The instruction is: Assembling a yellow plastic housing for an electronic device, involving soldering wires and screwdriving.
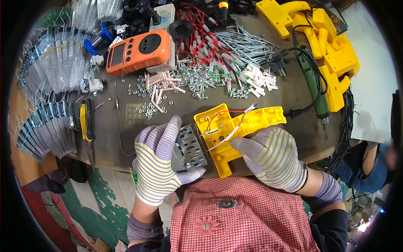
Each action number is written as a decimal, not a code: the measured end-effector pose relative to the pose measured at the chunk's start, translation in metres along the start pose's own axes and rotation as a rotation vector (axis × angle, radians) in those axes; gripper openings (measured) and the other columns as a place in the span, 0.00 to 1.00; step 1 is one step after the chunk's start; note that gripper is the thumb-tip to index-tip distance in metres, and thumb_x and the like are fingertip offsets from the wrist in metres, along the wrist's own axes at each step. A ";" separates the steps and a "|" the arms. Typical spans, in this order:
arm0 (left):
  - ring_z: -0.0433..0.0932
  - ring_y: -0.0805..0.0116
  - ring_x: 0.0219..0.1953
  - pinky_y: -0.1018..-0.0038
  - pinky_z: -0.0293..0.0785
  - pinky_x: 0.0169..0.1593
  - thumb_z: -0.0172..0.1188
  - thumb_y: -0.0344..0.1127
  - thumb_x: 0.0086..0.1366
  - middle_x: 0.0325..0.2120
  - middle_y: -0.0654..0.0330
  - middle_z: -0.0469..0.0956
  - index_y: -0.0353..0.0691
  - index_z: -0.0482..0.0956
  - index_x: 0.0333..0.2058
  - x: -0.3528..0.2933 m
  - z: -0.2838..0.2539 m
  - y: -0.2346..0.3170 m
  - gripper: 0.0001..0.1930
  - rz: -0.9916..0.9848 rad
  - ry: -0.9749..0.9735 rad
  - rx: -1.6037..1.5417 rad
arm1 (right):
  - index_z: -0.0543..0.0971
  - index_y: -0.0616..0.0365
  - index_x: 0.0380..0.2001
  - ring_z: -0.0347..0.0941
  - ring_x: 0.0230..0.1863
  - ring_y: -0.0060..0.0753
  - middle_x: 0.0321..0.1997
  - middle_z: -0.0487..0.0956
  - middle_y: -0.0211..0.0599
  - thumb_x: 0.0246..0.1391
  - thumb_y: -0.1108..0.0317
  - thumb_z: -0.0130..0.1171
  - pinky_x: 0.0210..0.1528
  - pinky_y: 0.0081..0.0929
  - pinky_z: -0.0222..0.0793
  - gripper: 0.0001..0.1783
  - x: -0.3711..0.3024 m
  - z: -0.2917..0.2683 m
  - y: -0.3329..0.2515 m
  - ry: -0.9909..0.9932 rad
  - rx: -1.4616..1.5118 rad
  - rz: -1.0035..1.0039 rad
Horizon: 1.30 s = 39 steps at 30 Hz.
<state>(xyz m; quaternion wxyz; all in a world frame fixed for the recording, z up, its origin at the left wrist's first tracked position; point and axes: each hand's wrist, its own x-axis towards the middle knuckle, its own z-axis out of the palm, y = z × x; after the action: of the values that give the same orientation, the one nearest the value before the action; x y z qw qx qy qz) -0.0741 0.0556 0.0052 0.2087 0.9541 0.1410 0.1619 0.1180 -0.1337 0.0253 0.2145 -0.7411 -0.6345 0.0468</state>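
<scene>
Yellow shell half [247, 125], open side up between your hands — left hand [156, 164] gripping the slotted metal plate [191, 148] beside it, right hand [275, 156] curled near its handle [270, 114], whether pinching the wires [232, 133] I cannot tell — so, probably best, steady the plate and keep them off its edge.

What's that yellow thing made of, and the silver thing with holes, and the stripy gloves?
The yellow shell looks like hard plastic: smooth, slightly shiny, with moulded edges. The slotted plate seems thin metal: silvery grey, with a dull shine. The striped gloves look like knitted fabric: matte, hugging each finger; cotton or synthetic, I can't tell.
</scene>
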 end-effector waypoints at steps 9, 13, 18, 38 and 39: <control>0.72 0.50 0.47 0.55 0.64 0.58 0.75 0.63 0.40 0.45 0.52 0.76 0.37 0.68 0.63 0.000 -0.002 0.002 0.55 -0.008 0.001 0.039 | 0.77 0.53 0.35 0.78 0.21 0.39 0.19 0.77 0.33 0.57 0.65 0.53 0.22 0.40 0.70 0.07 0.021 -0.004 -0.010 -0.072 -0.033 0.009; 0.72 0.50 0.47 0.55 0.64 0.58 0.75 0.63 0.40 0.45 0.52 0.76 0.38 0.68 0.63 0.001 -0.001 0.003 0.54 0.001 0.005 0.026 | 0.78 0.54 0.33 0.79 0.27 0.38 0.24 0.77 0.34 0.53 0.63 0.55 0.28 0.38 0.71 0.09 0.028 -0.004 -0.014 -0.071 -0.107 -0.057; 0.73 0.49 0.47 0.54 0.64 0.57 0.74 0.62 0.40 0.45 0.52 0.76 0.40 0.70 0.62 0.001 -0.002 0.005 0.52 -0.020 0.027 0.003 | 0.79 0.54 0.31 0.76 0.31 0.34 0.27 0.75 0.30 0.49 0.61 0.56 0.29 0.34 0.69 0.10 0.036 0.002 -0.020 -0.080 -0.199 -0.130; 0.64 0.39 0.62 0.44 0.48 0.67 0.58 0.52 0.56 0.62 0.45 0.69 0.48 0.83 0.27 0.025 0.015 0.028 0.15 0.103 -0.008 0.006 | 0.83 0.51 0.34 0.74 0.36 0.33 0.30 0.74 0.26 0.44 0.62 0.61 0.39 0.36 0.70 0.12 -0.016 -0.008 0.001 0.076 -0.105 -0.184; 0.64 0.39 0.62 0.43 0.48 0.67 0.57 0.52 0.56 0.62 0.45 0.69 0.47 0.83 0.27 0.026 0.017 0.028 0.16 0.092 -0.004 -0.002 | 0.83 0.51 0.34 0.74 0.36 0.32 0.28 0.73 0.26 0.43 0.62 0.61 0.38 0.35 0.70 0.12 -0.014 -0.014 -0.006 0.003 -0.141 -0.189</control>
<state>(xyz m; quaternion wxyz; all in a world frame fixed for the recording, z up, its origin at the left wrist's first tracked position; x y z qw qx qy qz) -0.0389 0.0343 0.0094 0.2025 0.9596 0.0964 0.1698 0.1145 -0.1499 0.0373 0.1662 -0.6911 -0.7031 -0.0193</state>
